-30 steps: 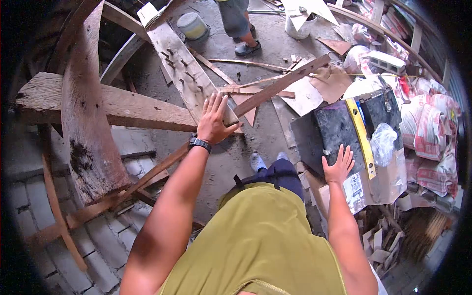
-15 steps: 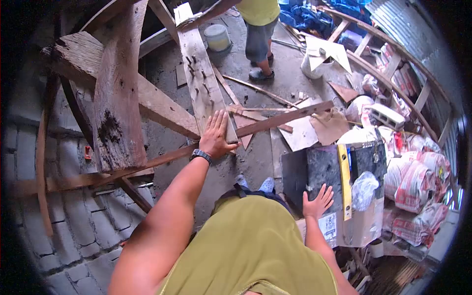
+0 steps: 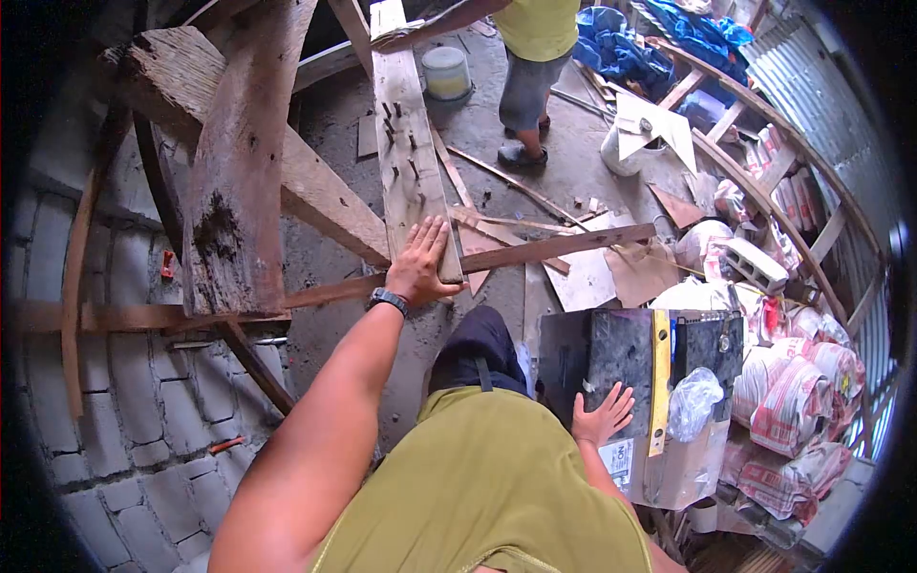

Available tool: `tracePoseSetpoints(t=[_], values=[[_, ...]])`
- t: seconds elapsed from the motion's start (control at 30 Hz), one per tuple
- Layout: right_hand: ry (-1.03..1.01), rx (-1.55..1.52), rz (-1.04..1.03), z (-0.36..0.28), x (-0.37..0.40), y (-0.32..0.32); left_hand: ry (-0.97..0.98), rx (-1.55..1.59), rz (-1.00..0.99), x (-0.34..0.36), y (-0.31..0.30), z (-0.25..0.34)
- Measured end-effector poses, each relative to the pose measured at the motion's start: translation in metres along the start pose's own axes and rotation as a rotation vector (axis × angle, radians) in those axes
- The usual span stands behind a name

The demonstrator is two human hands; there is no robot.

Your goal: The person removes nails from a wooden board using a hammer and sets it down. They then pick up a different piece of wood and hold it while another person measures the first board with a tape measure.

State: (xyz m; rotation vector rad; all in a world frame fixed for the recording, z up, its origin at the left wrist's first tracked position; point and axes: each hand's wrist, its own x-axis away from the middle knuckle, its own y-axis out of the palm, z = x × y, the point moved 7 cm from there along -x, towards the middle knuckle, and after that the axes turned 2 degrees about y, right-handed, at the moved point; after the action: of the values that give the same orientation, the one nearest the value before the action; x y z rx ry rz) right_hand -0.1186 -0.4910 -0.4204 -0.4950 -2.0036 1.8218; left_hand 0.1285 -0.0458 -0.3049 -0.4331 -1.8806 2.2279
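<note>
My left hand point(image 3: 420, 263), with a watch on its wrist, lies flat on the near end of a long wooden plank point(image 3: 401, 124). Several nails stick up from the plank's middle. Beneath its near end crosses a narrow wooden bar point(image 3: 564, 246). Another person's hand point(image 3: 394, 40) rests on the far end. My right hand point(image 3: 602, 417) is spread against the black and cardboard box point(image 3: 616, 344) at my right side. On that box, beside my fingers, lie a yellow spirit level point(image 3: 661, 372) and a crumpled clear plastic bag point(image 3: 693, 401).
A weathered upright timber point(image 3: 239, 181) and a slanting beam point(image 3: 330, 196) stand at left, before a block wall point(image 3: 143, 382). The other person point(image 3: 535, 57) stands beyond, near a lidded bucket point(image 3: 446, 72). Filled sacks point(image 3: 798, 392) and a wooden ladder point(image 3: 764, 186) line the right.
My dark-trousered leg has come forward into view below the plank, where my feet showed before. The whole view has shifted slightly. Both hands keep their places on the plank and box.
</note>
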Motion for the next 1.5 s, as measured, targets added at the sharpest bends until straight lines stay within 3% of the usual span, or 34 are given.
tracePoseSetpoints(t=[1.5], values=[[-0.03, -0.048, 0.066, 0.003, 0.001, 0.0, 0.011, 0.0, 0.033, 0.0, -0.006, 0.004]])
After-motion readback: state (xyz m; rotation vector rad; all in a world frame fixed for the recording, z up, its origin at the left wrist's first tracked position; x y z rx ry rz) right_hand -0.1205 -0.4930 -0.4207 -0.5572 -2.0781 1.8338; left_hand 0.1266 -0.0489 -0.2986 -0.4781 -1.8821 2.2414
